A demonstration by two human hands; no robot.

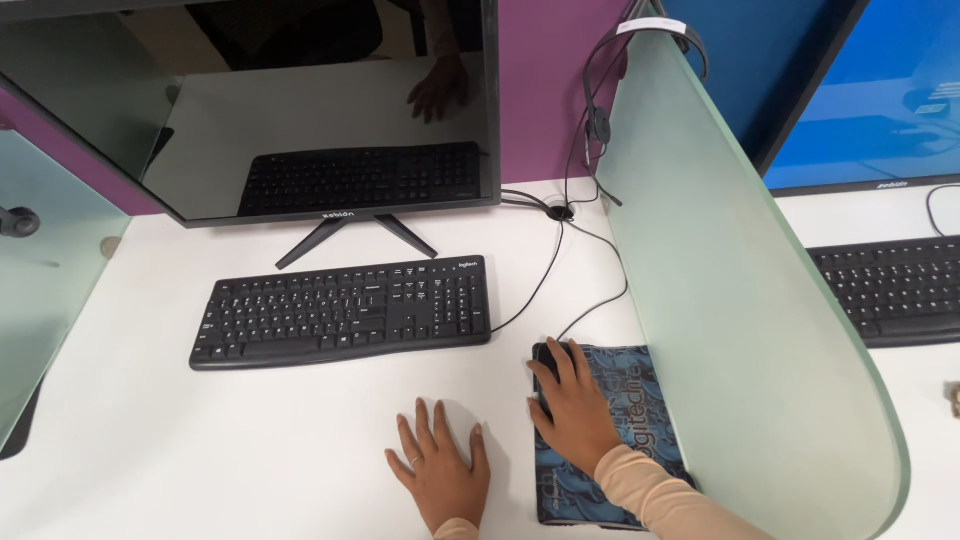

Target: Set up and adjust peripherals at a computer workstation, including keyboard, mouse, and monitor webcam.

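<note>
Single head view — looks steeply down, forward over white desk; close range; monitor at top edge.

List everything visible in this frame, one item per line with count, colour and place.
monitor: 1, black, screen dark, back of desk
keyboard: 1, black, in front of the monitor
mouse: 1, black, on the mat under the right hand
mouse mat: 1, blue patterned, right of the keyboard
headset: 1, black, hung on the divider's top edge
cables: several, black, from the desk hole to keyboard and mouse
divider: 1, frosted pale green, right of the mat
second monitor: 1, blue screen lit, next desk
second keyboard: 1, black, next desk
desk: 1, white
left hand: flat on the desk, ring on one finger
right hand: resting on the mouse, beige sleeve
</note>
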